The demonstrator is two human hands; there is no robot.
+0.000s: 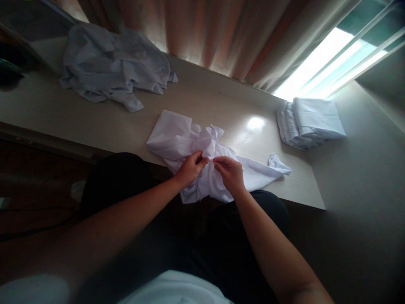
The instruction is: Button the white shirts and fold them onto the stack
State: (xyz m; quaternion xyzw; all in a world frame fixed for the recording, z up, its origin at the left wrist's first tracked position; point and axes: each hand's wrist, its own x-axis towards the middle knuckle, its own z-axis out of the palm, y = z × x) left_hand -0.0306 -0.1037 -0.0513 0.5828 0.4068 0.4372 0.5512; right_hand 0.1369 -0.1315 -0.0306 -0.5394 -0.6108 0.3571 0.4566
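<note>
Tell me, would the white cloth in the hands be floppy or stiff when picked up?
The white cloth would probably flop, since it crumples into folds and spills past the edge of the table. It looks thin, so it's likely light. Pushed, it might bunch up, as it's gathered between the left hand and right hand.

- White garment (207, 183) lying rumpled before me on a pale tabletop (202, 101), near edge overhanging.
- Middle bunched, pinched by my left hand (190, 169) and right hand (232, 173).
- Flatter part spread to my left; tapering end to my right, tip crumpled.
</note>
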